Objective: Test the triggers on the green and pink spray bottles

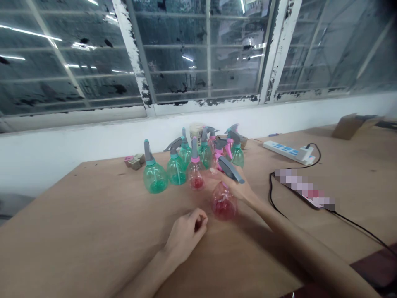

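My right hand [237, 186] is closed around the neck of a pink spray bottle [223, 205], below its grey spray head. Red liquid shows in the bottle's lower part. Fingers curled into a loose ring, my left hand [187, 231] rests close to the table, left of this bottle and apart from it; I see nothing inside the curl. Beyond the hands stand several more spray bottles, including a green one [155, 178] at the left, another green one [176, 169] beside it and a pink one [196, 174]. Green or red liquid lies in these.
A beige cup [196, 130] stands behind the bottles near the wall. Small blocks [135, 161] lie left of them. To the right are a white power strip [288, 152], a blurred-out phone-like slab [304, 190] with a black cable [356, 229], and a cardboard box [349, 126].
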Motion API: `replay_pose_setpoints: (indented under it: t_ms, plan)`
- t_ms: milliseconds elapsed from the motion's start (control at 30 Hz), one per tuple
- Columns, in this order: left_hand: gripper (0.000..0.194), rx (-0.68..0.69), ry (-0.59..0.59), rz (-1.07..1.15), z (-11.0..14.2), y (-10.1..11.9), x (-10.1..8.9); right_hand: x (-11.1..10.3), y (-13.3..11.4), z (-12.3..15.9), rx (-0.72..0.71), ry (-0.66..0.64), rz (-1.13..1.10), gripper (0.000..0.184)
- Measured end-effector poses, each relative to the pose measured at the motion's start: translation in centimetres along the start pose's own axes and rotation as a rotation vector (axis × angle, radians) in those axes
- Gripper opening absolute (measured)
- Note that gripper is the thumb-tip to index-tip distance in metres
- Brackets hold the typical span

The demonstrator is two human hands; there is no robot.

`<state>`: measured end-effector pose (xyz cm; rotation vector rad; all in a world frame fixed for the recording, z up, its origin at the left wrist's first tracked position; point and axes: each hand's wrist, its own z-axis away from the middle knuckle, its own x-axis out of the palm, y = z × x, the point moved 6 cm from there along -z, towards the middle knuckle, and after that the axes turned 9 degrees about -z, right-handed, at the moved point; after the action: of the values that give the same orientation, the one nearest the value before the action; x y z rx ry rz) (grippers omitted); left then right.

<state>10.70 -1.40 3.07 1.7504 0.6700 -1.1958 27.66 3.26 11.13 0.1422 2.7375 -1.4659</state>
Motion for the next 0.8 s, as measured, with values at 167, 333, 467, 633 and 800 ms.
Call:
replay_pose_setpoints:
  t_ms: [167,333,467,633,800]
  plan:
    - [0.013,-0.001,0.002,-0.004,0.1,0.0,0.0,-0.1,0.2,0.1,0.008,0.027,-0.02,0.019]
    - [0.014,-0.002,0.001,0.003,0.1,-0.2,0.3,-0.3,0.8,0.3,0.017,0.072,-0.019,0.025]
    - [0.014,-0.009,-0.008,-0.004,0.1,-0.2,0.3,-0.1,1.0,0.3,0.011,0.056,-0.026,0.028]
    - [0.014,-0.022,-0.007,-0.008,0.1,-0.2,0.3,0.1,1.2,0.2,0.01,0.029,-0.048,0.032]
    - [0.014,-0.022,-0.021,-0.002,0.0,-0.2,0.3,0.0,1.4,0.2,0.009,0.019,-0.033,0.028]
